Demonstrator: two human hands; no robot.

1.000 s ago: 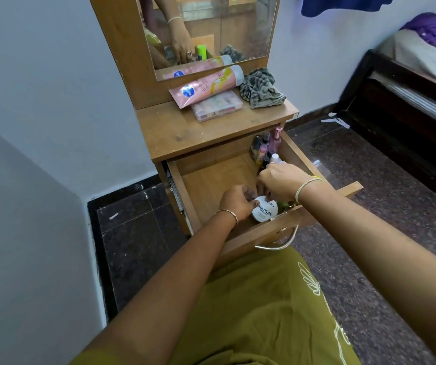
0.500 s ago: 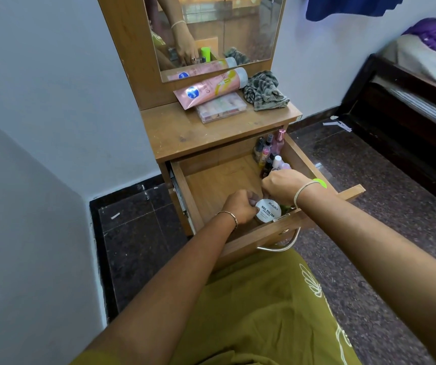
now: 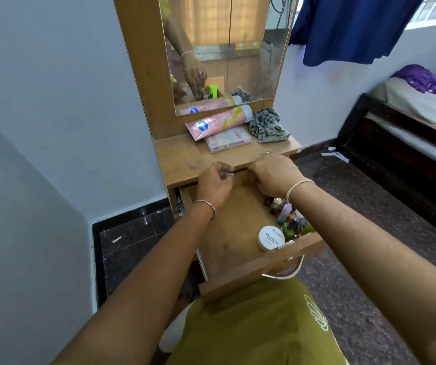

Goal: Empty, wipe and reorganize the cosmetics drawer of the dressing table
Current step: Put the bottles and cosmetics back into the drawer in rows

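Note:
The wooden drawer (image 3: 240,277) of the dressing table stands pulled out toward me. A white round nail polish jar (image 3: 271,237) leans in its front right corner, beside several small bottles (image 3: 292,223) along the right wall. The drawer's left half is bare wood. My left hand (image 3: 214,183) and my right hand (image 3: 273,173) hover over the drawer's back, at the front edge of the tabletop (image 3: 182,160). Both have loosely curled fingers and I see nothing in them; motion blurs them. On the tabletop lie a pink tube (image 3: 219,123), a clear flat box (image 3: 228,139) and a crumpled cloth (image 3: 267,125).
A mirror (image 3: 238,48) rises behind the tabletop. A wall corner juts out on the left. A dark bed frame (image 3: 395,154) stands at the right across a stone floor. The metal drawer handle (image 3: 285,273) sits just above my lap.
Both hands let go of the white jar at the drawer's front and rose toward the tabletop edge. The jar stays in the front right corner. My view tilted up.

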